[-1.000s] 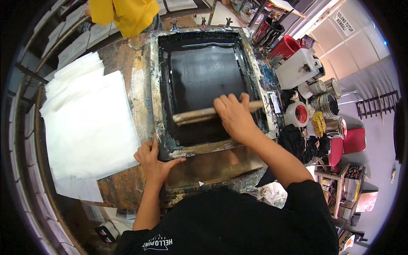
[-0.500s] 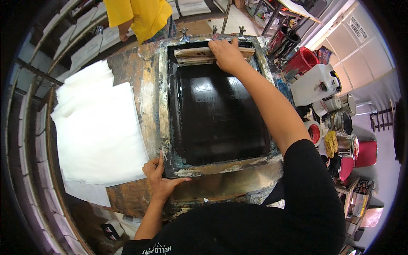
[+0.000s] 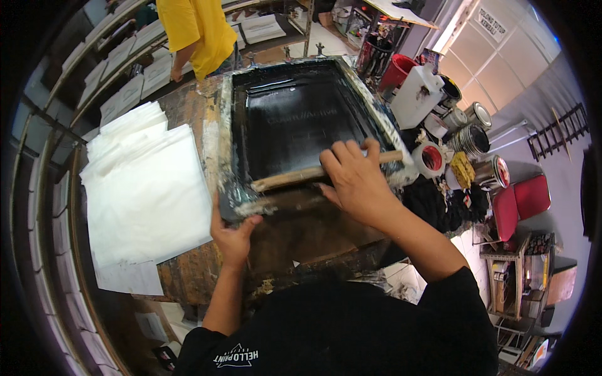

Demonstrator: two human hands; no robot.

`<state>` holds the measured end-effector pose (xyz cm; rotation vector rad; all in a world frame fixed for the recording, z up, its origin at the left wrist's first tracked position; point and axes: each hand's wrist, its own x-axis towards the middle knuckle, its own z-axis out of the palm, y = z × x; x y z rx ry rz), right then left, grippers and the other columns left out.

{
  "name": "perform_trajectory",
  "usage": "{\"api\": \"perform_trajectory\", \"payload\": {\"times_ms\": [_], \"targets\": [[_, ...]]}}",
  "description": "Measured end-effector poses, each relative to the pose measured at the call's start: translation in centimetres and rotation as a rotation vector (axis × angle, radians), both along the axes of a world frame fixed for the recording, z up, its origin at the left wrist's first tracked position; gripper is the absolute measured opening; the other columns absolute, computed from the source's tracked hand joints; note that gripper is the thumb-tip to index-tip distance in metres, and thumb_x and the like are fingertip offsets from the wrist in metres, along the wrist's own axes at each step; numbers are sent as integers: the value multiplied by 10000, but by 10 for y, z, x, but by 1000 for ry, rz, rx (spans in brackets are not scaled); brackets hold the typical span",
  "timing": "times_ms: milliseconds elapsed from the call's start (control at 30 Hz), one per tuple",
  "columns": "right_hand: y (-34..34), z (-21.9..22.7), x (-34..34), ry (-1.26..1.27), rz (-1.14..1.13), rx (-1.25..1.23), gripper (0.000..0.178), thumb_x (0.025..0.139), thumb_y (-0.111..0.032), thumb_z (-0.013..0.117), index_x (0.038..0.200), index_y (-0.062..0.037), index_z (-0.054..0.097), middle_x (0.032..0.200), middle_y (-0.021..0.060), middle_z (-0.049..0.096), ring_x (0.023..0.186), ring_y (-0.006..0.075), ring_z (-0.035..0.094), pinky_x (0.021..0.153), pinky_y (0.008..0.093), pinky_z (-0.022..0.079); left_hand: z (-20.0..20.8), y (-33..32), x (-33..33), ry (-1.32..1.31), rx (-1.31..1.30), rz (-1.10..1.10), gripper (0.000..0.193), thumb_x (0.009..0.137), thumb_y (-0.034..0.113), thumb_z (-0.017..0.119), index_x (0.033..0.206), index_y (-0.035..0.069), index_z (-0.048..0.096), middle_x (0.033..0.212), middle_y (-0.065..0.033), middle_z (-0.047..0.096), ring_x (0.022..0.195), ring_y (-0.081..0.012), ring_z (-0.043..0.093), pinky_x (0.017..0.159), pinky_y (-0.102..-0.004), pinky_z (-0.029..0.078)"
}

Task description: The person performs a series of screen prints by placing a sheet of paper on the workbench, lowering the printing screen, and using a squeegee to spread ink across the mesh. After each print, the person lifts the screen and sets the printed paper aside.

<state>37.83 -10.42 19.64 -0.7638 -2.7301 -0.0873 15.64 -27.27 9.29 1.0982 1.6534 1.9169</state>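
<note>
A wooden-handled squeegee (image 3: 285,179) lies across the near end of a screen printing frame (image 3: 227,125), its blade hidden. My right hand (image 3: 357,175) is closed over the squeegee's handle, right of its middle. The frame's mesh (image 3: 295,119) is dark and wet, with faint lettering showing through. At the near left corner of the frame, my left hand (image 3: 232,238) grips the rim, thumb along the near side and fingers along the left side. The near rim is blurred. Below it shows the brown board (image 3: 307,235).
A stack of white sheets (image 3: 147,194) lies left of the frame. On the right crowd a white jerrycan (image 3: 417,94), a red bucket (image 3: 396,72), several cans (image 3: 470,141) and a yellow rag (image 3: 462,170). A person in a yellow shirt (image 3: 199,37) stands beyond the table near the racks.
My right hand has drawn the squeegee from the far end of the frame to the near end. My left hand stays at the near left corner. The view has shifted.
</note>
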Motion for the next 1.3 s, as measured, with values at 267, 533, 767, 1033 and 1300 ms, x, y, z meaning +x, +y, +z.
{"api": "perform_trajectory", "payload": {"times_ms": [267,533,767,1033,1300], "targets": [[80,114,-56,397,17,409,331,951,-402,677,1019,-79,657,893,132,657,915,358,643,939,512,407,29,124,-84,243,433,184,702,1086,476,630,1524,-36,430,1224,-112,701,977,-163,649,852,-354,552],[109,176,-85,278,-49,328,731,1108,-679,301,753,-115,602,688,27,563,634,182,494,812,381,464,-80,276,-149,1281,-314,389,390,1013,400,731,1214,67,757,1013,-156,667,919,-334,642,850,-453,509],[110,234,-100,88,-226,-150,716,1108,-616,348,771,-66,656,677,36,577,631,158,533,614,358,472,-67,292,-154,1023,-79,213,234,1019,287,718,1069,74,798,850,-181,673,770,-389,646,695,-479,496],[136,191,-94,313,-51,49,555,1083,-519,516,928,-33,733,718,66,665,652,186,600,620,346,488,-25,151,-182,687,-367,490,226,1057,185,658,974,-12,734,770,-232,682,623,-374,610,622,-426,502],[129,152,-79,413,-65,448,554,1035,-507,542,1224,-18,723,1074,251,740,995,447,658,999,471,446,-45,-40,-356,884,-443,933,293,1072,231,630,966,-15,746,818,-223,721,692,-367,683,664,-463,522]]}}
